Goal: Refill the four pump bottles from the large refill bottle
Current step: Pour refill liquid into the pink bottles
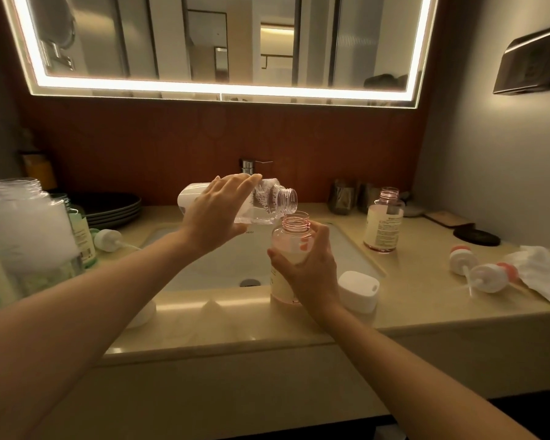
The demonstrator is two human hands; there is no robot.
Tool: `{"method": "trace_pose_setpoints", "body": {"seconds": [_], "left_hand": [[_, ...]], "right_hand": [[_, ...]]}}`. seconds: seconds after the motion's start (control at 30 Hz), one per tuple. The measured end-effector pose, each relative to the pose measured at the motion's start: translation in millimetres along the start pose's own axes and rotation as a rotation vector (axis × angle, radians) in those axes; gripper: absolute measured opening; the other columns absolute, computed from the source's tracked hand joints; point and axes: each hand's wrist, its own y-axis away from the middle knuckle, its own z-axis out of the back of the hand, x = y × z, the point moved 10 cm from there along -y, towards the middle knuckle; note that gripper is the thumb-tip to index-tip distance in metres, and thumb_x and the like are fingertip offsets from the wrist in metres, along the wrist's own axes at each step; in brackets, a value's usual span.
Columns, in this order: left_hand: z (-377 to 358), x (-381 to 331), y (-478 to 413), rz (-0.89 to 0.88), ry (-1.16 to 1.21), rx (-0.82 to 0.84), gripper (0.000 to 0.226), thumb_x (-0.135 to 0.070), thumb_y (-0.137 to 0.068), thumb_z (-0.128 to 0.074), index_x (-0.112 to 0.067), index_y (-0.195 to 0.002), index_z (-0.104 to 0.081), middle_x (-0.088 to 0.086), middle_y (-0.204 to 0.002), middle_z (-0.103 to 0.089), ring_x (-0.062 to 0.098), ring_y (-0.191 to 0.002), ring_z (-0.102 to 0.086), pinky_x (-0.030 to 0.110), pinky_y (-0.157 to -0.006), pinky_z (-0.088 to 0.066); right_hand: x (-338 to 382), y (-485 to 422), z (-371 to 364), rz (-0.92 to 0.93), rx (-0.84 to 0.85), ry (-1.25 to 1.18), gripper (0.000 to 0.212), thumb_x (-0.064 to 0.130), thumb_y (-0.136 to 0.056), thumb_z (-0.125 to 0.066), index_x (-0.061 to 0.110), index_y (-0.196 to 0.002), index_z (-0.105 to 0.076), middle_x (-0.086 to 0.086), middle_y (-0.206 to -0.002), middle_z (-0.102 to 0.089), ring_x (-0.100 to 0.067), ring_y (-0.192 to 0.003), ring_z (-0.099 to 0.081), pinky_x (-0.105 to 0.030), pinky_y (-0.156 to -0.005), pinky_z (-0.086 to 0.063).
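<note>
Fingers of the left hand (215,211) are wrapping the tipped refill bottle (261,201) at mid-body, where its slick clear plastic looks stiffest. Its mouth is hovering over the pink pump bottle (291,239), which the right hand (308,268) is clasping above the sink (356,249); it is probably light and tippy.

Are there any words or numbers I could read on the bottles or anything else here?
No, none are readable.
Pink-tinted open bottle with a cream label on the counter: rows of print, too small and blurred.
Pink-tinted bottle held by the right hand: label blurred and partly covered.
Green-labelled bottle at left: print blurred.
Clear large refill bottle in the left hand: no print visible.
</note>
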Motion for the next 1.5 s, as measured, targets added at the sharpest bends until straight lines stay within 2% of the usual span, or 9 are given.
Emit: {"method": "trace_pose_setpoints", "body": {"seconds": [0.23,0.53,0.87,1.1,1.5], "left_hand": [[3.9,-3.0,-1.4,-0.042,-0.028,-0.036,0.085,-0.012,-0.058,-0.086,-0.001,-0.131,-0.046,0.021,-0.126,-0.055,0.038,-0.115,-0.054,0.047,-0.1,-0.03],[3.2,-2.9,-4.2,-0.064,-0.053,-0.03,0.084,-0.011,-0.059,-0.085,-0.003,-0.132,-0.045,0.02,-0.127,-0.055,0.037,-0.117,-0.052,0.051,-0.102,-0.034],[6.2,-4.4,-5.9,-0.08,-0.08,-0.062,0.082,-0.009,-0.056,-0.086,-0.002,-0.129,-0.049,0.021,-0.123,-0.058,0.039,-0.112,-0.056,0.053,-0.093,-0.041],[8.2,-5.2,-7.5,-0.088,-0.09,-0.074,0.082,-0.008,-0.057,-0.086,-0.003,-0.13,-0.048,0.02,-0.122,-0.058,0.037,-0.112,-0.056,0.048,-0.095,-0.041],[7.4,-5.7,-7.7,-0.094,-0.102,-0.077,0.083,-0.009,-0.056,-0.086,-0.002,-0.13,-0.049,0.02,-0.122,-0.058,0.038,-0.112,-0.056,0.048,-0.095,-0.04]], "right_hand": [[-2.3,-0.3,-1.3,0.005,-0.005,-0.001,0.076,0.044,-0.069,-0.076,0.017,-0.125,-0.031,-0.006,-0.125,-0.05,-0.011,-0.101,-0.049,-0.025,-0.079,-0.05],[-3.9,-0.7,-2.0,0.006,-0.004,0.01,0.076,0.045,-0.069,-0.075,0.017,-0.125,-0.032,-0.006,-0.125,-0.05,-0.013,-0.101,-0.05,-0.025,-0.078,-0.049],[-3.5,-0.7,-1.8,0.001,-0.003,0.013,0.076,0.046,-0.07,-0.074,0.017,-0.126,-0.031,-0.006,-0.126,-0.05,-0.019,-0.104,-0.054,-0.033,-0.081,-0.054],[-4.9,-0.8,-2.0,0.002,-0.006,0.013,0.077,0.047,-0.069,-0.074,0.018,-0.126,-0.031,-0.006,-0.125,-0.05,-0.017,-0.104,-0.053,-0.027,-0.078,-0.051],[-3.6,-0.2,-1.5,0.01,-0.006,0.007,0.076,0.045,-0.07,-0.075,0.016,-0.126,-0.032,-0.007,-0.125,-0.05,-0.018,-0.103,-0.054,-0.028,-0.078,-0.053]]}}
